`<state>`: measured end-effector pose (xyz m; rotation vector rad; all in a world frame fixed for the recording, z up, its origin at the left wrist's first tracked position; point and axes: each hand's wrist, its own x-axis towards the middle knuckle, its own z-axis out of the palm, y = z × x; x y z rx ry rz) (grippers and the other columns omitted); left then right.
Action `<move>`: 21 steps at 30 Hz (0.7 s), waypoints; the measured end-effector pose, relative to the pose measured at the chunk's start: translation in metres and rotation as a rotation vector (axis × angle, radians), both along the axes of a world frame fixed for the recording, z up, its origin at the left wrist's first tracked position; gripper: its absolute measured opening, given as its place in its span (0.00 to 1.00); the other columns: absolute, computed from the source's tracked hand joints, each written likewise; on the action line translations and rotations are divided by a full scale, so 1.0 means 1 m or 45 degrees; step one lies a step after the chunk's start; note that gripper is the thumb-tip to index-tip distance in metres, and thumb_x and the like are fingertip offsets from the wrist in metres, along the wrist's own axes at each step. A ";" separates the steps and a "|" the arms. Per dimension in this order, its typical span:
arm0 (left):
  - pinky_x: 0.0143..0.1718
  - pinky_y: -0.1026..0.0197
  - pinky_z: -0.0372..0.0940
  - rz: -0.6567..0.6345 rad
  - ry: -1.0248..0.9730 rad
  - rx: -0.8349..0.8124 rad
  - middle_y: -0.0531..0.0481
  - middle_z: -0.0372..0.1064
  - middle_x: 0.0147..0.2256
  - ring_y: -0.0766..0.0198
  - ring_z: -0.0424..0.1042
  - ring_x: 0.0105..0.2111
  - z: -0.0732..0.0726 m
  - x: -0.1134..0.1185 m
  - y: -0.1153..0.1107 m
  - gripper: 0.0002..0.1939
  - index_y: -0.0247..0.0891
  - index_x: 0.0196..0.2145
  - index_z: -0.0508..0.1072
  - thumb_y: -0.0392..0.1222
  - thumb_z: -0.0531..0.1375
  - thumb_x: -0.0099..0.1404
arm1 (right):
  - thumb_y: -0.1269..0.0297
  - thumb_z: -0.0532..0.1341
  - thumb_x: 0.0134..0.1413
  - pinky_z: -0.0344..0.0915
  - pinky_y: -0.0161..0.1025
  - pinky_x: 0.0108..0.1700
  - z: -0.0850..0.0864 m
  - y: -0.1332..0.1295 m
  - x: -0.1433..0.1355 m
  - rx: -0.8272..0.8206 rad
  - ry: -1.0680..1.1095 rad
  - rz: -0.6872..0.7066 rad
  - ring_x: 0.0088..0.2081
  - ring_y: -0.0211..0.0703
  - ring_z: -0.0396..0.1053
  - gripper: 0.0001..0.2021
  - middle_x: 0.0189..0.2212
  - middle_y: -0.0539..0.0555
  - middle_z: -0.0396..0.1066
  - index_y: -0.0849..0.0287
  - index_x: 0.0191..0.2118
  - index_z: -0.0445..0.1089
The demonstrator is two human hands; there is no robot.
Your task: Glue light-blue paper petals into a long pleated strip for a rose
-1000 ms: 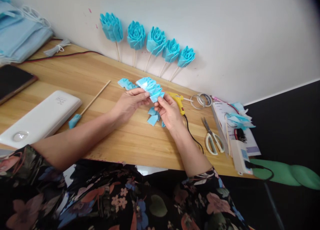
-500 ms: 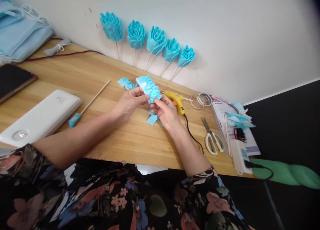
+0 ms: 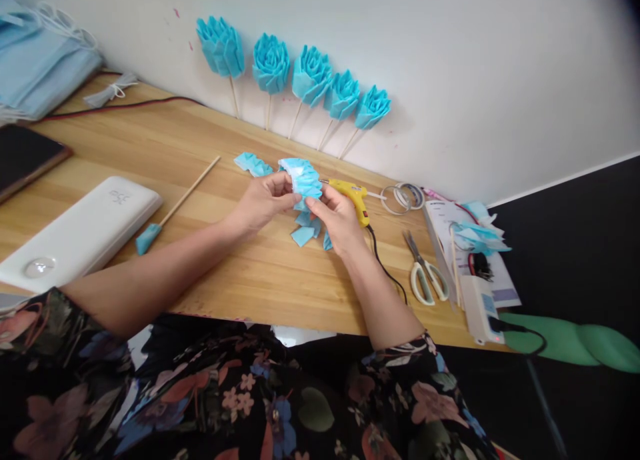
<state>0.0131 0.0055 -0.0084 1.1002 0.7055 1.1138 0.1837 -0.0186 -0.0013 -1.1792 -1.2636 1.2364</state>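
A folded, pleated strip of blue mask-like fabric [image 3: 303, 176] is held between both hands above the table. My left hand [image 3: 265, 203] pinches its left lower edge with thumb and fingers. Opposite it, my right hand [image 3: 337, 217] grips the right lower edge, thumb in front. Behind my left hand lies another pleated blue strip [image 3: 253, 164]. Folded blue pieces [image 3: 304, 235] rest on the wood under the hands. A yellow glue gun [image 3: 350, 195] lies just beyond my right hand, partly hidden by it. To the left is a stick with a blue wrapped tip [image 3: 149, 238].
Several blue fabric flowers on sticks [image 3: 271, 63] lean against the wall. Scissors [image 3: 425, 270] and tape rolls [image 3: 409, 197] lie right. A white power bank [image 3: 83, 230], a phone [image 3: 27, 159] and stacked blue masks [image 3: 43, 67] are left. A power strip [image 3: 481, 310] sits at the right edge.
The held strip has been shifted slightly and turned, its top now a little lower and further right. Both hands keep their pinch. The whole view has moved slightly.
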 end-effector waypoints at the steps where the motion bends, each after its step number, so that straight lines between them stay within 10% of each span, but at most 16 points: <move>1: 0.35 0.62 0.66 -0.011 -0.004 0.005 0.50 0.77 0.33 0.64 0.73 0.33 0.000 0.000 0.000 0.07 0.37 0.31 0.78 0.37 0.72 0.55 | 0.51 0.75 0.45 0.65 0.35 0.32 0.000 0.000 -0.001 0.005 0.002 -0.006 0.33 0.38 0.66 0.15 0.31 0.47 0.73 0.52 0.37 0.77; 21: 0.31 0.61 0.62 -0.012 0.115 -0.002 0.52 0.68 0.24 0.67 0.64 0.25 -0.002 -0.005 0.003 0.11 0.37 0.24 0.75 0.41 0.71 0.57 | 0.47 0.75 0.44 0.71 0.40 0.34 -0.005 0.001 0.001 0.027 0.020 -0.050 0.33 0.41 0.69 0.20 0.31 0.48 0.76 0.51 0.41 0.80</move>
